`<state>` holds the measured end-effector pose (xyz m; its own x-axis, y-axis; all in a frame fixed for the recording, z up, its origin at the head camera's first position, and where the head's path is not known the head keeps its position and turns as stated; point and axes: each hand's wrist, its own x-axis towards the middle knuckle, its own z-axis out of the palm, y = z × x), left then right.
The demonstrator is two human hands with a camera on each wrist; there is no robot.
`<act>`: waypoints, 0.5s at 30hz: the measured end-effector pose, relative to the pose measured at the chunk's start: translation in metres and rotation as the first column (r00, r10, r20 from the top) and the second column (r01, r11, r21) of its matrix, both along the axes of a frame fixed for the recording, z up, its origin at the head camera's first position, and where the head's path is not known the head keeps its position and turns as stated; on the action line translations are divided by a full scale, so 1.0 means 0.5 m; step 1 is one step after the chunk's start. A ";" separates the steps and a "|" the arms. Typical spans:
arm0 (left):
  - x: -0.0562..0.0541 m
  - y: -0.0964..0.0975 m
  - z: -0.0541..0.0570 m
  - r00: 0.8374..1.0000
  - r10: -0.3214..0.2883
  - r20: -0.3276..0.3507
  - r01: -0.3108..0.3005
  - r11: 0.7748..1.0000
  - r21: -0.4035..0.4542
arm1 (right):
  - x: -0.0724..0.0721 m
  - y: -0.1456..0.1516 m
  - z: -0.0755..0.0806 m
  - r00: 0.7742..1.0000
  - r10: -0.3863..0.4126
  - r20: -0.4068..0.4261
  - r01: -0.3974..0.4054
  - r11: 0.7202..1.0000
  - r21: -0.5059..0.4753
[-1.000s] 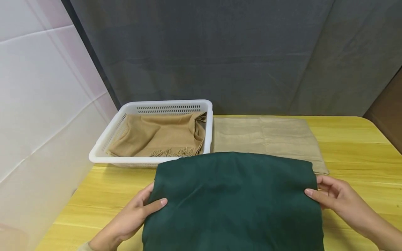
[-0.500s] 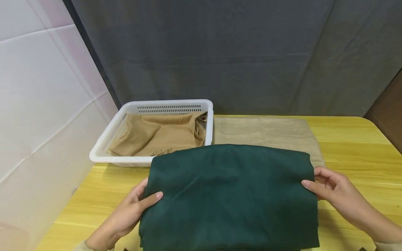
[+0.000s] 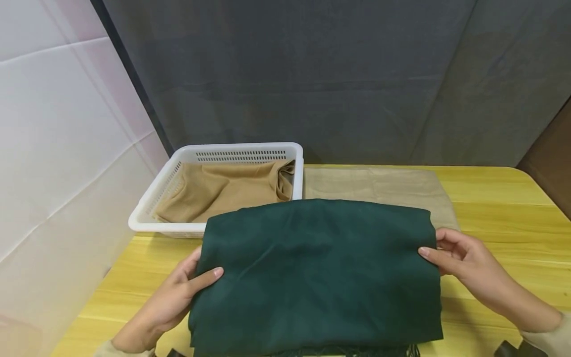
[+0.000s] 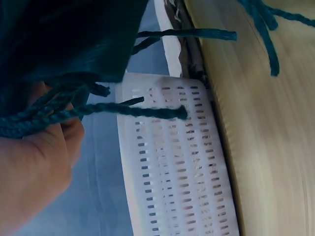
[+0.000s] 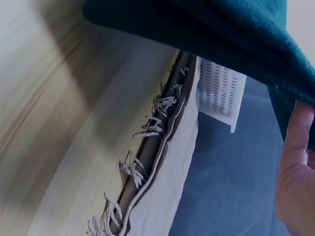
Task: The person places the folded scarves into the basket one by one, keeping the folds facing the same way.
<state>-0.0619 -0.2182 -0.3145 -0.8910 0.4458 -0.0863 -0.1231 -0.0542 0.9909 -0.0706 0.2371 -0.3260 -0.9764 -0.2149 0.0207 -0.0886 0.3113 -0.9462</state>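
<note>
A folded dark green scarf (image 3: 316, 277) spans the space between both hands in the head view, held over the table. My left hand (image 3: 171, 292) grips its left edge, thumb on top and fingers behind. On the opposite edge, my right hand (image 3: 468, 265) pinches the cloth the same way. Green twisted fringe (image 4: 147, 112) dangles below the scarf beside the left hand (image 4: 44, 157) in the left wrist view. From the right wrist view, the scarf's underside (image 5: 197, 37) shows its folded layers, with the right hand's fingers (image 5: 298, 132) at its edge.
A white perforated basket (image 3: 167, 227) holding a folded tan scarf (image 3: 214, 191) stands at the table's back left. Right of it lies a folded beige scarf (image 3: 379, 186) with fringe (image 5: 130, 169), partly behind the green one. A grey curtain (image 3: 290, 74) hangs behind the wooden table (image 3: 504, 218).
Both hands have carried the green scarf away from the body and slightly left. It now covers more of the beige scarf and the basket's front right corner, and its lower fringe has come into view.
</note>
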 end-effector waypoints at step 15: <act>-0.018 -0.025 0.004 0.999 0.009 -0.041 -0.006 0.997 0.074 | -0.023 -0.036 0.009 1.000 -0.003 -0.021 0.002 1.000 -0.030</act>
